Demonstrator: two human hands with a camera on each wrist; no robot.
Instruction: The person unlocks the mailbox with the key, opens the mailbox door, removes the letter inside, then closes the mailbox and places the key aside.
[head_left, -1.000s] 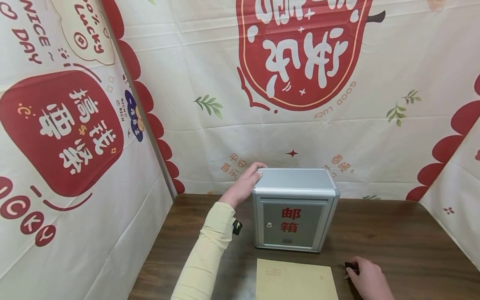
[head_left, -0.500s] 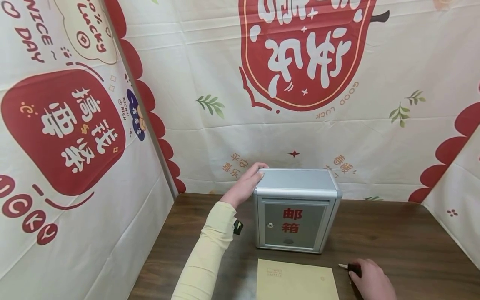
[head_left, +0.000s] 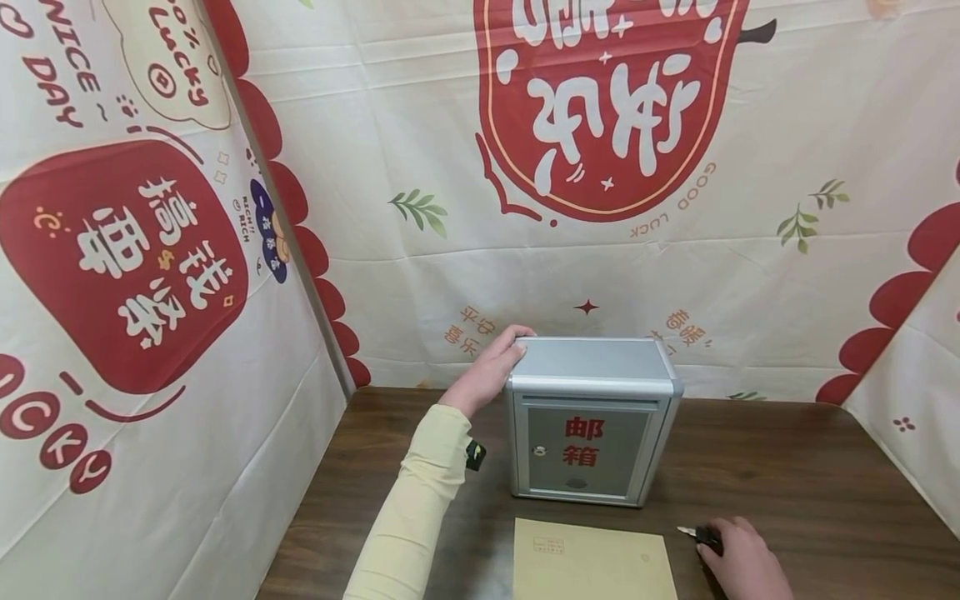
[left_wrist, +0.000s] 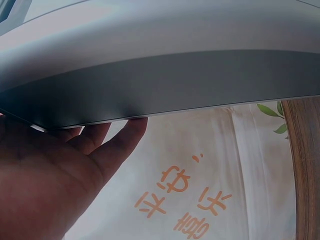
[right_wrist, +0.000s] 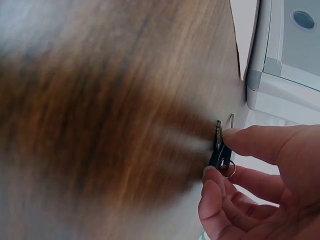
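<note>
A silver metal mailbox (head_left: 618, 454) with red characters stands upright on the wooden table. Its door, with a small round lock (head_left: 539, 451) on the left, is closed. My left hand (head_left: 486, 371) holds the box's upper left corner; in the left wrist view its fingers (left_wrist: 132, 135) reach round the back edge. Low at the right, my right hand (head_left: 746, 562) pinches small keys with black heads (head_left: 708, 538), apart from the box. In the right wrist view the keys (right_wrist: 220, 150) sit between thumb and fingers on a thin ring (right_wrist: 231, 170), blades pointing away from the palm.
A tan paper envelope (head_left: 592, 562) lies flat in front of the mailbox, cut off by the lower frame edge. Printed cloth (head_left: 600, 275) hangs behind and at both sides of the table (head_left: 765, 467).
In the right hand the keys have turned, so that a blade now points left toward the envelope. The left hand and the mailbox have stayed in place.
</note>
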